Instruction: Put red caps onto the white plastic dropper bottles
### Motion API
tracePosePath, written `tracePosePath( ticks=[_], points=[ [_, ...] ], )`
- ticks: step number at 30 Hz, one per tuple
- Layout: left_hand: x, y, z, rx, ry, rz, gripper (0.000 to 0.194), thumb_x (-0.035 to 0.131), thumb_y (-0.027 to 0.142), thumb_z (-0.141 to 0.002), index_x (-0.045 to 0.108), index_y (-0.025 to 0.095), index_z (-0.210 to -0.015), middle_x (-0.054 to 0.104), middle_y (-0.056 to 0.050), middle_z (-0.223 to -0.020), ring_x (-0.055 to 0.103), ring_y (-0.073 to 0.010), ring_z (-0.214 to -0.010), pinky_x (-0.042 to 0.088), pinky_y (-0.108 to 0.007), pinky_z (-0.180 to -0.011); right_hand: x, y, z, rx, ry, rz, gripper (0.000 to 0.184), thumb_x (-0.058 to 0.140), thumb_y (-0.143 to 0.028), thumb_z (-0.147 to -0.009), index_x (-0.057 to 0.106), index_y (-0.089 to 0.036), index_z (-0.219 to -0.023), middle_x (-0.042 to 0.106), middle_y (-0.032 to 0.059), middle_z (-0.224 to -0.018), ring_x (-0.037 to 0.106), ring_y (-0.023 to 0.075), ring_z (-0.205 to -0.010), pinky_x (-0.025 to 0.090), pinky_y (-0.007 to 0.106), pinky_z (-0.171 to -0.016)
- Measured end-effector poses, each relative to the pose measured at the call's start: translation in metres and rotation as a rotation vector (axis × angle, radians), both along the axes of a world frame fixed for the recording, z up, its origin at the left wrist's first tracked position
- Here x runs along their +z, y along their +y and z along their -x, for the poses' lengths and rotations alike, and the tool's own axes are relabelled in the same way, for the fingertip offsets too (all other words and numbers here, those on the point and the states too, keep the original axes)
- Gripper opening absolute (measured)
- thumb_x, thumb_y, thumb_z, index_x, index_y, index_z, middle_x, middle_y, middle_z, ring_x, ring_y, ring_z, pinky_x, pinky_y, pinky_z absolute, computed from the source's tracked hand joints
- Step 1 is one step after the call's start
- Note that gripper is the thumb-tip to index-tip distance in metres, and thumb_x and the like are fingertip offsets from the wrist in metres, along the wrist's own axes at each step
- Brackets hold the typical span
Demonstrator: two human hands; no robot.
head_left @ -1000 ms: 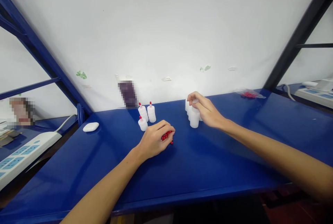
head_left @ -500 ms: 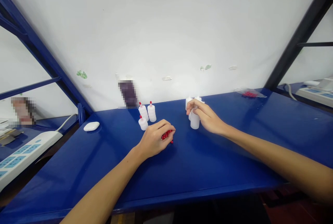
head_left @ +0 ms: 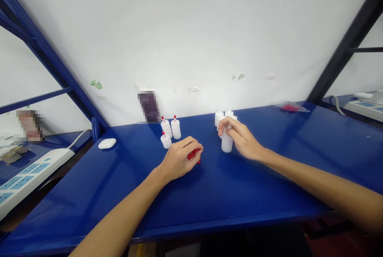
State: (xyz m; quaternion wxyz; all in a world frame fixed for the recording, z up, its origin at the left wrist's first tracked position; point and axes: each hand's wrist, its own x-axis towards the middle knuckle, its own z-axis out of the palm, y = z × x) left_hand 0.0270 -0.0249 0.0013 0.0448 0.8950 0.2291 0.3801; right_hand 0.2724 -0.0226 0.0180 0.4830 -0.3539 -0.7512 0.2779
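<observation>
My right hand (head_left: 241, 137) is closed around a white plastic squeeze bottle (head_left: 227, 144), whose base is near the blue tabletop. Its upper part is behind my fingers, so I cannot see the top. Behind that hand stand several more white bottles (head_left: 219, 117), partly hidden. On the left, my left hand (head_left: 182, 157) curls over a small pile of red caps (head_left: 194, 154), fingertips and thumb drawn together. What they pinch is hidden. Beyond my left hand are three white bottles with red-tipped nozzles: two upright ones (head_left: 176, 128) at the back and one (head_left: 165, 140) nearer.
A clear bag of red pieces (head_left: 290, 107) lies at the back right of the blue table (head_left: 227, 197). A white rounded case (head_left: 107, 143) sits toward the left. Farther left is a white power strip (head_left: 32, 177). Blurred, a dark upright object (head_left: 149, 106) leans against the wall.
My right hand has brought the white bottle slightly nearer to me. My left hand stays over the red caps. The whole view has shifted a little.
</observation>
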Motion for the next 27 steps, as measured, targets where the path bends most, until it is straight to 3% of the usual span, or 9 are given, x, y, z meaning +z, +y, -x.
tracePosePath(
  ticks=[5,9,14,22,27],
  points=[
    [0.002,-0.007,-0.006,0.028,-0.125,0.068,0.015,0.059,0.015,-0.09,0.064,0.018,-0.104,0.066,-0.004,-0.087,0.058,-0.0113,-0.07,0.049,-0.023,-0.066,-0.01,-0.016,0.012,0.163,0.14,0.194,0.018,0.045,-0.025,-0.091,0.054,-0.019,-0.106,0.063,0.002,-0.083,0.056,0.0174,-0.078,0.041,0.03,-0.073],
    [0.006,-0.02,-0.022,0.108,-0.436,0.368,0.02,0.07,0.023,-0.084,0.065,0.017,-0.103,0.064,0.0,-0.076,0.05,-0.0072,-0.054,0.045,-0.02,-0.053,-0.014,-0.023,0.025,0.302,0.192,0.338,0.02,0.046,-0.033,-0.09,0.057,-0.017,-0.09,0.063,0.0021,-0.068,0.054,0.0157,-0.061,0.04,0.028,-0.06],
    [0.011,-0.028,-0.033,0.015,-0.624,0.648,0.015,0.076,0.029,-0.079,0.07,0.016,-0.084,0.064,-0.002,-0.077,0.056,-0.0091,-0.062,0.049,-0.021,-0.057,-0.014,-0.03,0.046,0.38,0.16,0.286,0.023,0.052,-0.037,-0.087,0.056,-0.016,-0.078,0.059,0.0003,-0.058,0.051,0.0131,-0.054,0.038,0.025,-0.054],
    [0.021,-0.027,-0.023,-0.11,-0.686,0.807,0.019,0.078,0.03,-0.079,0.071,0.016,-0.09,0.068,-0.001,-0.067,0.064,-0.0118,-0.058,0.053,-0.021,-0.055,-0.016,-0.021,0.061,0.442,0.199,0.3,0.026,0.05,-0.036,-0.086,0.053,-0.017,-0.07,0.053,-0.002,-0.052,0.047,0.0108,-0.046,0.038,0.023,-0.048],
    [0.022,-0.027,-0.025,-0.193,-0.656,0.805,0.019,0.077,0.033,-0.079,0.072,0.016,-0.088,0.066,-0.001,-0.076,0.061,-0.0094,-0.05,0.052,-0.022,-0.045,-0.01,-0.018,0.061,0.463,0.189,0.396,0.024,0.056,-0.038,-0.087,0.059,-0.015,-0.08,0.062,0.002,-0.068,0.057,0.0141,-0.059,0.046,0.026,-0.056]
  ],
)
